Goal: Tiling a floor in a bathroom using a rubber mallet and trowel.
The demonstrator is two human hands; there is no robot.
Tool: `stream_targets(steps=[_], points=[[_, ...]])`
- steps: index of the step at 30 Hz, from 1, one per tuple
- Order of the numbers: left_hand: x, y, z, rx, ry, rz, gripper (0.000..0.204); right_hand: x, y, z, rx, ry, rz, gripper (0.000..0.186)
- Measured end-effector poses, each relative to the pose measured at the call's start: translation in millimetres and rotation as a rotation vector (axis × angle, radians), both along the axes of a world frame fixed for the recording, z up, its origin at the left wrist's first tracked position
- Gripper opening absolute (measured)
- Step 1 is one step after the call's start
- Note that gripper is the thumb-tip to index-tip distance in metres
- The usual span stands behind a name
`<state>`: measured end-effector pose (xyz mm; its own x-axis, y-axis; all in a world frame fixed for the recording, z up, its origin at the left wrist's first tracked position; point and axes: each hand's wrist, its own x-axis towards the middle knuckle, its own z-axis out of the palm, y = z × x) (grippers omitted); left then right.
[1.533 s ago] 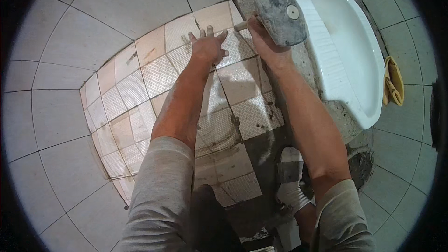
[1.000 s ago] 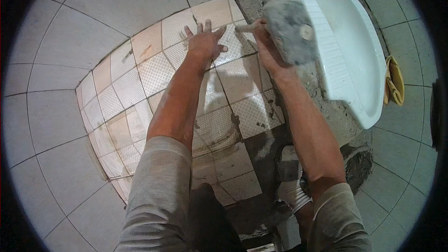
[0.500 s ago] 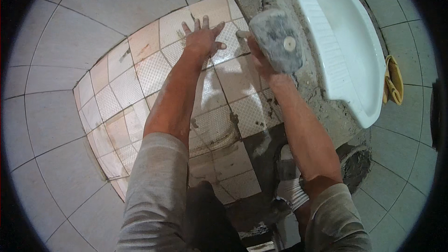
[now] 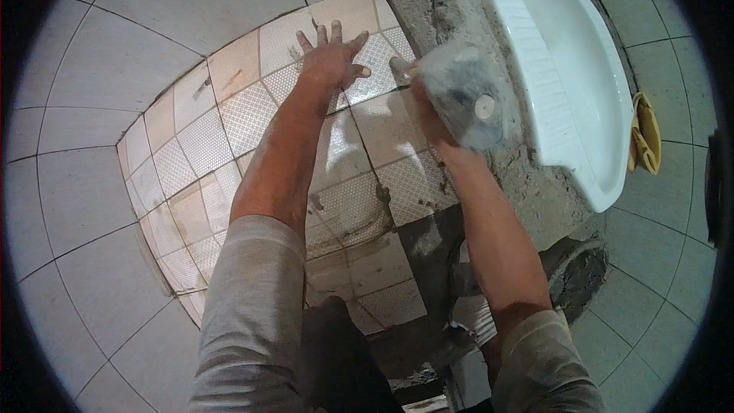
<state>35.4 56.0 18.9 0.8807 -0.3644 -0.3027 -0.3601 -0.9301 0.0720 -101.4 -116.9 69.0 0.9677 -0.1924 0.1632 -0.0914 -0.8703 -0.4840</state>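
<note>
My left hand (image 4: 331, 65) lies flat with its fingers spread on the pale floor tiles (image 4: 256, 118), close to the far wall. Some of these tiles are plain and others have a fine raised pattern. To its right, my right hand (image 4: 430, 111) is closed around a mallet, partly hidden beneath the head. The dusty grey-black mallet head (image 4: 459, 95) faces up toward me, with a round pale handle end showing in it. The handle's other end points left, over the tiles' right edge; whether it touches them I cannot tell. Motion blurs the head.
A white squat toilet pan (image 4: 547, 84) sits at the right, bordered by rough mortar (image 4: 550, 203). Beyond it lies a yellow cloth or glove (image 4: 647, 134). Large grey tiles (image 4: 92, 199) surround the area. Dark wet ground (image 4: 434, 248) meets the near tile edge.
My right hand and the mallet have shifted slightly toward me, and the head has moved a little to the right and blurred. My left hand stays in place on the tiles.
</note>
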Motion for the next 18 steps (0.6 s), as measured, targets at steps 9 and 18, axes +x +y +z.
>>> stream_targets(steps=[9,18], points=[[2,-1,0,0.012,0.018,-0.001,0.085,-8,2,-3,0.516,-0.131,0.002,0.02],[3,-2,0,0.024,0.031,-0.001,0.084,8,5,0,0.333,-0.246,0.1,0.026]])
